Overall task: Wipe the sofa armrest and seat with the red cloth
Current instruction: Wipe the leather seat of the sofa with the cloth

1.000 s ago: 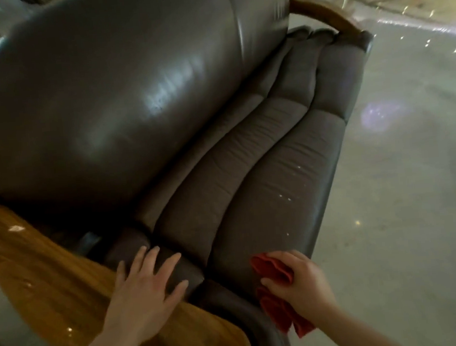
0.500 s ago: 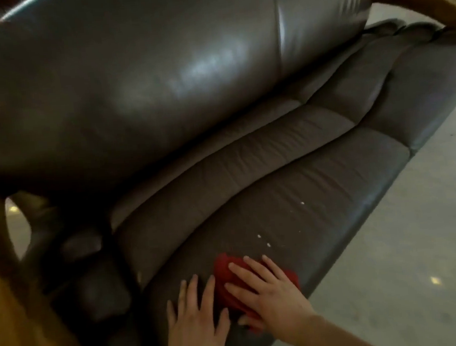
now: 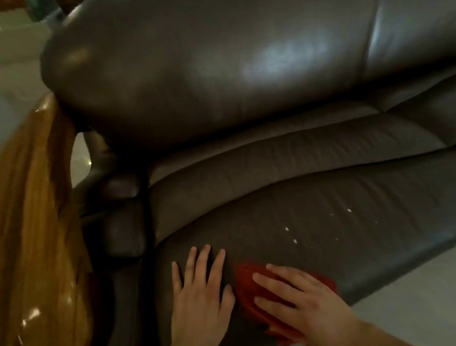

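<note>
Red cloth (image 3: 248, 291) lies bunched on the front edge of the sofa seat (image 3: 334, 207), near its left end, pinned under the right hand (image 3: 311, 307). That hand lies flat on top of it, fingers (image 3: 271, 281) straight and fanned apart, with cloth showing ahead of the fingertips, beyond the far side of the hand and below the palm. The left hand (image 3: 199, 299) rests palm-down on bare leather just beside the cloth, its fingers (image 3: 201, 260) straight and slightly spread, its thumb close to the cloth's edge; whether they touch I cannot tell.

The seat is dark grey-brown leather, stitched into long padded rolls that run across the view, finely creased and dull. A few small white specks (image 3: 295, 241) sit on the front roll, ahead of the right hand and apart from the cloth. Behind the seat rises the backrest (image 3: 211, 64), fuller and glossier, with a pale blurred sheen of light on it and a seam toward the right.

At the left a wooden armrest (image 3: 34, 245), amber and highly polished, carries bright glints. Between it and the seat stands a short padded leather block (image 3: 123, 229). Pale smooth floor (image 3: 425, 301) shows beyond the seat's front edge at the lower right. The upper left corner holds pale shapes too blurred to name.
</note>
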